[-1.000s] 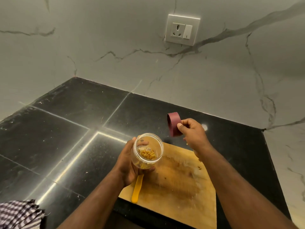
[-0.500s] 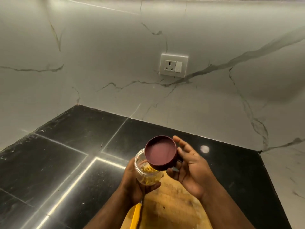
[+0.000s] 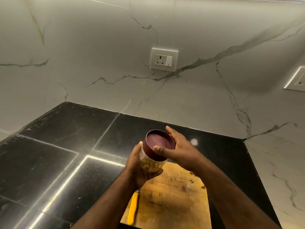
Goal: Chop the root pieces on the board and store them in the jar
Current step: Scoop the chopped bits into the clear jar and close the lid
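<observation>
From the head camera, the left hand (image 3: 140,169) is wrapped round the body of the clear jar (image 3: 152,164), holding it tilted in the air just above the far end of the wooden board (image 3: 173,200); yellow chopped root pieces (image 3: 151,165) show through the jar's wall; the maroon lid (image 3: 159,143) sits on the jar's mouth, and the right hand (image 3: 178,146) clasps it, thumb on the near rim and fingers curved round the far side; a knife with a yellow handle (image 3: 132,207) lies along the board's left edge, and a few stray bits (image 3: 192,173) rest near its right edge; the step in hand looks to be closing the jar; to do it well, keep the lid square to the mouth so the thread catches cleanly, hold the jar firm against the twist, and turn until snug without forcing; the stray bits may want gathering first.
</observation>
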The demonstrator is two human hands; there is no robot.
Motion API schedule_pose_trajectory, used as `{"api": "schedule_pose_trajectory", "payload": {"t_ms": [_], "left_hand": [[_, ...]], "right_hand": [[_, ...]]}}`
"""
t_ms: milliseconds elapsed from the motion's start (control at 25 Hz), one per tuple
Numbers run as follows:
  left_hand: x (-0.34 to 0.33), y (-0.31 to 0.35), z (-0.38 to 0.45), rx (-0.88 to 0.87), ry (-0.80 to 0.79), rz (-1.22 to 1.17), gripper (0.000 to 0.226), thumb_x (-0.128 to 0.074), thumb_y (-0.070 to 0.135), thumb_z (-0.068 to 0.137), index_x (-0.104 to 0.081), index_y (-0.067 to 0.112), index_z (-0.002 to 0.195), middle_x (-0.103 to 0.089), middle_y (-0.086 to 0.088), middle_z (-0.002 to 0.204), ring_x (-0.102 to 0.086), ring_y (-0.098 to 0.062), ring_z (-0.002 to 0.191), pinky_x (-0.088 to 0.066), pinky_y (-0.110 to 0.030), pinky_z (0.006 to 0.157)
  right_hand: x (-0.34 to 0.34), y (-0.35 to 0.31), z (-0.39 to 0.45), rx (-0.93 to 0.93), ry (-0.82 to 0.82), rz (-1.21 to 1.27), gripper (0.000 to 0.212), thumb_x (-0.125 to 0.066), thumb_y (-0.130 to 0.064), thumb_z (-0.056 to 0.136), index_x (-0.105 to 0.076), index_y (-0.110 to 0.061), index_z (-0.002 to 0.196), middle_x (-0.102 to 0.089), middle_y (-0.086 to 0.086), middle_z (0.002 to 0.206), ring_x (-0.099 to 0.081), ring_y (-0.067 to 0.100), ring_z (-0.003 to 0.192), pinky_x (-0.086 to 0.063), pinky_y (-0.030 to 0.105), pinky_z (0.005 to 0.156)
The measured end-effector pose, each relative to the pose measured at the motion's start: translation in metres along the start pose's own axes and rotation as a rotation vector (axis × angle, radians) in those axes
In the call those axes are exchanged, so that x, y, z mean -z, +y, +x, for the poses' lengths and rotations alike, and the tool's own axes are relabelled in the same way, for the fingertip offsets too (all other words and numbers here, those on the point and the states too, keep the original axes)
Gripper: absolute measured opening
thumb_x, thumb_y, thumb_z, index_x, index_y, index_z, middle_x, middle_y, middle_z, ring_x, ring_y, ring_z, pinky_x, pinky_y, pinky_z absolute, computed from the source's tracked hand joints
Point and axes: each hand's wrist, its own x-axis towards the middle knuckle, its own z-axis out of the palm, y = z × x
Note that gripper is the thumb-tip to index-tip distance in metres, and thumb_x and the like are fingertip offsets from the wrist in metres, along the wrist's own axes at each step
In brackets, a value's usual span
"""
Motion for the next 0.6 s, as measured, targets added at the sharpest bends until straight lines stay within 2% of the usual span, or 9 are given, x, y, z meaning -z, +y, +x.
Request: {"api": "schedule_pose_trajectory", "payload": {"t_ms": [120, 240, 320, 600], "left_hand": [[-0.002, -0.002, 0.001, 0.010, -0.002, 0.069, 0.068, -0.044, 0.070, 0.094, -0.068, 0.015, 0.125, -0.074, -0.019, 0.112, -0.070, -0.036, 0.103, -0.058, -0.043, 0.071], [-0.003, 0.002, -0.002, 0.024, 0.006, 0.107, 0.069, -0.046, 0.072, 0.092, -0.067, 0.015, 0.123, -0.075, -0.018, 0.110, -0.071, -0.035, 0.100, -0.058, -0.042, 0.072], [-0.002, 0.005, -0.003, 0.044, -0.001, 0.118, 0.071, -0.048, 0.073, 0.090, -0.067, 0.013, 0.123, -0.074, -0.020, 0.110, -0.071, -0.034, 0.097, -0.058, -0.042, 0.073], [-0.002, 0.007, -0.001, 0.105, -0.021, 0.085, 0.070, -0.051, 0.072, 0.089, -0.069, 0.011, 0.120, -0.074, -0.021, 0.110, -0.068, -0.032, 0.093, -0.056, -0.039, 0.071]], "right_hand": [[0.009, -0.005, 0.001, 0.100, -0.086, -0.270, 0.110, -0.078, -0.058, 0.071, -0.009, -0.038, 0.153, -0.022, -0.005, 0.154, -0.034, 0.019, 0.135, -0.047, 0.034, 0.100], [0.019, -0.010, 0.000, 0.139, -0.117, -0.266, 0.105, -0.085, -0.035, 0.071, -0.018, -0.036, 0.152, -0.027, -0.008, 0.147, -0.036, 0.015, 0.131, -0.048, 0.026, 0.092], [0.024, -0.009, -0.001, 0.177, -0.155, -0.288, 0.105, -0.087, -0.026, 0.069, -0.021, -0.035, 0.151, -0.027, -0.010, 0.146, -0.034, 0.013, 0.130, -0.050, 0.024, 0.091], [0.029, -0.009, -0.009, 0.194, -0.160, -0.321, 0.102, -0.088, -0.019, 0.065, -0.025, -0.040, 0.142, -0.025, -0.014, 0.139, -0.037, 0.015, 0.127, -0.055, 0.027, 0.088]]}}
